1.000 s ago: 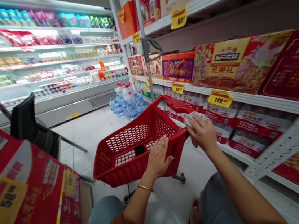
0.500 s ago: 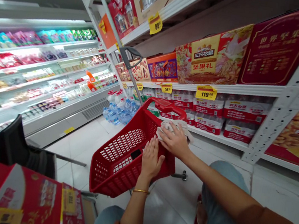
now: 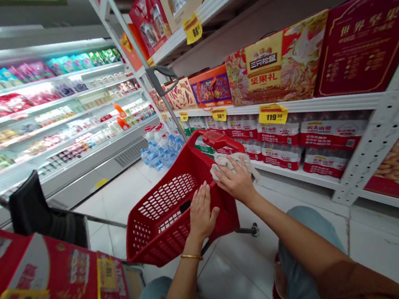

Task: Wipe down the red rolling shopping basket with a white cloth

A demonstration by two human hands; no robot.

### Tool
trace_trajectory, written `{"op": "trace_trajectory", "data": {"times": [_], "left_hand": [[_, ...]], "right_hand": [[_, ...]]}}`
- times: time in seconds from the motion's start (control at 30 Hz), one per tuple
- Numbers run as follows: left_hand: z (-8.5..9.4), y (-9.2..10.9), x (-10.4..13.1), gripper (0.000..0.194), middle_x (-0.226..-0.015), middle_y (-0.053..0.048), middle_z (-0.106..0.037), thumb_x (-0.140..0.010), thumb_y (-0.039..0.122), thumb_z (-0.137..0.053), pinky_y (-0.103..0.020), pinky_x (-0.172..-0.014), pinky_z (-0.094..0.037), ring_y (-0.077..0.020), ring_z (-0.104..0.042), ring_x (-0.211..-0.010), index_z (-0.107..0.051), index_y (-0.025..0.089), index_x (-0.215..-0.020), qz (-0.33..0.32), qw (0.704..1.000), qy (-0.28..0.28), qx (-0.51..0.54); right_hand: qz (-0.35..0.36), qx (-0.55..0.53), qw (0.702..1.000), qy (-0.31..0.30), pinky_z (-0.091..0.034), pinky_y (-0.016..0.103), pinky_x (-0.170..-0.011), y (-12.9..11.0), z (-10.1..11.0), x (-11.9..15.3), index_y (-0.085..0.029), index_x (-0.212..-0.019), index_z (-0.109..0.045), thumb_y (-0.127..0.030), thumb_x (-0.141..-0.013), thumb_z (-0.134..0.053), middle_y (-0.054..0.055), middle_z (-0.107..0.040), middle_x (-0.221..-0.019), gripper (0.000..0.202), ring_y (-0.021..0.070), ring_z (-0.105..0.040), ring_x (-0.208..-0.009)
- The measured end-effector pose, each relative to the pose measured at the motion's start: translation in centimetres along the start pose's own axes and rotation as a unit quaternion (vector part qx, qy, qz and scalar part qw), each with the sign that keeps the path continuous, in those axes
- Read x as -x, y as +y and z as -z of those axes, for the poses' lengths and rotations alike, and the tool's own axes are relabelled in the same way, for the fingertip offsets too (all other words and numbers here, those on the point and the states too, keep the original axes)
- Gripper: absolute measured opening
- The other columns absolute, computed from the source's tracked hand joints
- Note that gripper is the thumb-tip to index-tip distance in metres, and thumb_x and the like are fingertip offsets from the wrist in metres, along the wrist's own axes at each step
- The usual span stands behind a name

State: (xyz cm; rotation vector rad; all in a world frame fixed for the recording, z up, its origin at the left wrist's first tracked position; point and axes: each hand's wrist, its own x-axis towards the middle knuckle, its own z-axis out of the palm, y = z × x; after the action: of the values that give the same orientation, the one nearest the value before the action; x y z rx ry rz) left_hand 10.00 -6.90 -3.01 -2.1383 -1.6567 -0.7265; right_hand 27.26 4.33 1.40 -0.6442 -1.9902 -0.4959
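Observation:
A red plastic shopping basket cart [image 3: 147, 244] with slotted sides stands in front of me, its handle end pointing away. My left hand [image 3: 202, 213] lies flat against the near side wall of the basket, fingers together and stretched out, gripping nothing. A white cloth [image 3: 223, 173] is draped over the basket rim near the red handle. My right hand [image 3: 236, 178] presses on the cloth from above, fingers spread across it and curving over the rim. Part of the cloth is hidden under that hand. A small dark object [image 3: 185, 206] shows at the basket's inner bottom.
White shelving [image 3: 360, 140] with boxed nuts and bottle packs runs along the right. Large water bottles [image 3: 163, 147] stand on the floor behind the cart. A refrigerated display [image 3: 81, 101] fills the left. Red cartons [image 3: 57, 268] and a black chair [image 3: 32, 206] are at the near left.
The view has tilted and shifted slightly. My right hand and the cloth have moved a little along the rim beside the handle. The left hand stays on the basket's side.

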Motion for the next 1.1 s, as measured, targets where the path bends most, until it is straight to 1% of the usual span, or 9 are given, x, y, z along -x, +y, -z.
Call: {"op": "trace_trajectory", "data": {"times": [0.17, 0.27, 0.33, 0.47, 0.63, 0.73, 0.87, 1.0, 1.1], "left_hand": [[0.3, 0.2, -0.2, 0.071, -0.157, -0.019, -0.031, -0.101, 0.054, -0.017, -0.047, -0.119, -0.024, -0.0267, -0.027, -0.147, -0.016, 0.008, -0.155, 0.004, 1.0, 0.0, 0.004], [0.5, 0.2, -0.3, 0.071, -0.158, -0.019, -0.03, -0.101, 0.054, -0.017, -0.047, -0.119, -0.023, -0.0265, -0.026, -0.148, -0.016, 0.008, -0.156, 0.007, 1.0, -0.001, 0.007], [0.5, 0.2, -0.3, 0.071, -0.158, -0.019, -0.029, -0.101, 0.054, -0.016, -0.047, -0.12, -0.023, -0.0264, -0.026, -0.148, -0.016, 0.008, -0.156, 0.011, 1.0, -0.005, 0.005], [0.5, 0.3, -0.4, 0.07, -0.158, -0.019, -0.029, -0.102, 0.053, -0.015, -0.046, -0.12, -0.023, -0.0261, -0.025, -0.148, -0.016, 0.008, -0.155, 0.019, 1.0, -0.016, 0.003], [1.1, 0.5, -0.8, 0.073, -0.158, -0.02, -0.027, -0.101, 0.056, -0.015, -0.049, -0.119, -0.023, -0.0272, -0.024, -0.148, -0.015, 0.007, -0.155, 0.016, 0.999, -0.037, 0.011], [2.0, 0.4, -1.3, 0.077, -0.159, -0.02, -0.025, -0.099, 0.06, -0.016, -0.05, -0.119, -0.023, -0.0277, -0.021, -0.149, -0.013, 0.007, -0.155, 0.0, 0.998, -0.067, 0.017], [2.9, -0.1, -3.2, 0.082, -0.16, -0.021, -0.022, -0.098, 0.064, -0.016, -0.052, -0.121, -0.018, -0.0281, -0.016, -0.15, -0.013, 0.006, -0.155, -0.04, 0.996, -0.071, 0.026], [2.3, -1.1, -5.9, 0.08, -0.162, -0.021, -0.014, -0.098, 0.063, -0.011, -0.051, -0.122, -0.014, -0.0257, -0.007, -0.152, -0.008, 0.007, -0.156, -0.052, 0.994, -0.055, 0.08], [1.4, -1.7, -6.9, 0.081, -0.163, -0.019, -0.009, -0.097, 0.064, -0.008, -0.048, -0.122, -0.015, -0.0242, -0.005, -0.151, -0.005, 0.009, -0.156, -0.046, 0.989, -0.083, 0.114]], "right_hand": [[-0.045, -0.014, 0.999, -0.021, -0.014, 0.067, -0.114, 1.8, 0.3, -0.7, -0.026, -0.114, -0.07, -0.039, -0.092, -0.058, 0.006, -0.07, -0.12, 0.028, 0.0373, -0.04, -0.136], [-0.077, -0.019, 0.996, -0.028, -0.017, 0.069, -0.111, 2.9, 0.6, -1.2, -0.025, -0.115, -0.07, -0.041, -0.092, -0.057, 0.008, -0.067, -0.125, 0.031, 0.0402, -0.034, -0.139], [-0.093, -0.024, 0.995, -0.039, -0.021, 0.065, -0.112, 3.7, 0.8, -1.5, -0.023, -0.118, -0.069, -0.04, -0.093, -0.055, 0.01, -0.063, -0.131, 0.033, 0.0375, -0.037, -0.137], [-0.093, -0.03, 0.993, -0.061, -0.031, 0.049, -0.111, 5.1, 0.9, -2.3, -0.018, -0.12, -0.068, -0.036, -0.096, -0.05, 0.015, -0.062, -0.131, 0.034, 0.027, -0.053, -0.123], [-0.121, -0.013, 0.99, -0.064, -0.039, 0.042, -0.1, 5.8, 1.0, -2.8, -0.017, -0.114, -0.07, -0.034, -0.096, -0.05, 0.014, -0.063, -0.128, 0.032, 0.0259, -0.057, -0.116], [-0.117, -0.01, 0.99, -0.073, -0.039, 0.042, -0.099, 5.1, 1.6, -2.8, -0.017, -0.116, -0.069, -0.032, -0.096, -0.05, 0.014, -0.063, -0.129, 0.031, 0.0266, -0.056, -0.115], [-0.094, -0.008, 0.993, -0.074, -0.041, 0.044, -0.099, 2.5, 2.8, -2.5, -0.02, -0.12, -0.067, -0.034, -0.095, -0.055, 0.011, -0.062, -0.13, 0.032, 0.0272, -0.055, -0.113], [-0.081, -0.022, 0.994, -0.075, -0.041, 0.046, -0.102, -1.0, 2.8, -1.6, -0.024, -0.121, -0.066, -0.034, -0.092, -0.06, 0.007, -0.064, -0.128, 0.032, 0.0289, -0.051, -0.12], [-0.089, -0.022, 0.992, -0.086, -0.043, 0.046, -0.099, -2.5, 1.9, -0.6, -0.025, -0.123, -0.066, -0.03, -0.092, -0.06, 0.007, -0.064, -0.129, 0.032, 0.0327, -0.046, -0.128]]}}
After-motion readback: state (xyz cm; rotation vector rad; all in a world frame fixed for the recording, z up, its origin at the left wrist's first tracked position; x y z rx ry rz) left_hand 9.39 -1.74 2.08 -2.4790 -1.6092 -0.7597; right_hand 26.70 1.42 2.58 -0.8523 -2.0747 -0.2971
